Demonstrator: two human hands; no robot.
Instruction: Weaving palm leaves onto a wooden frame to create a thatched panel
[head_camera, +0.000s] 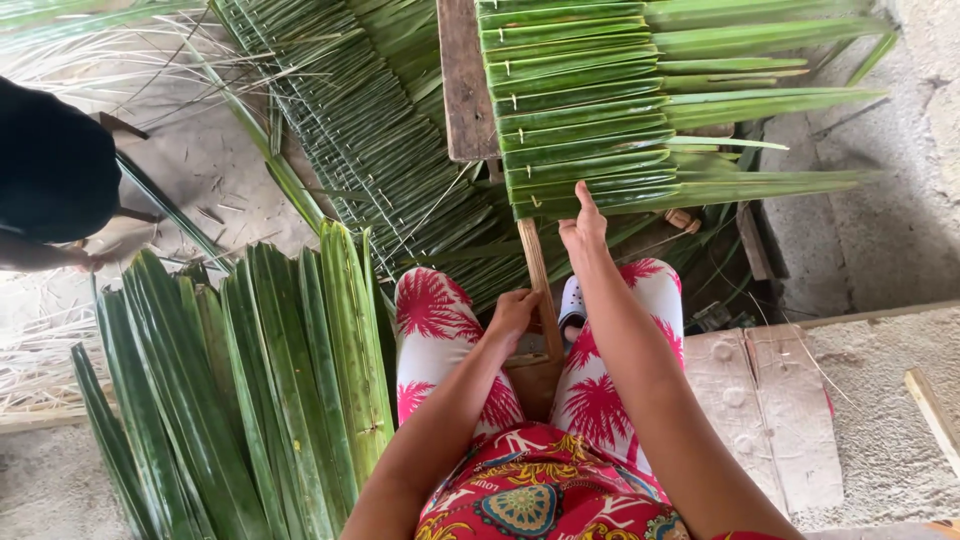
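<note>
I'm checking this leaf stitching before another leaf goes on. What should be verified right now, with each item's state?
1. Left hand grips the wooden slat: ok.
2. Right hand touches the lowest folded leaf of the stitched panel: ok.
3. Loose leaves lie beside the left knee: ok.
4. Folded leaves lie even and overlapping: ok.
5. Last stitch tight: cannot tell.

Palm-leaf thatch-making workplace, rough concrete floor (890, 440), stacked green fronds (250, 380), stitched leaf panels (580, 100), wooden planks (770, 400)
</note>
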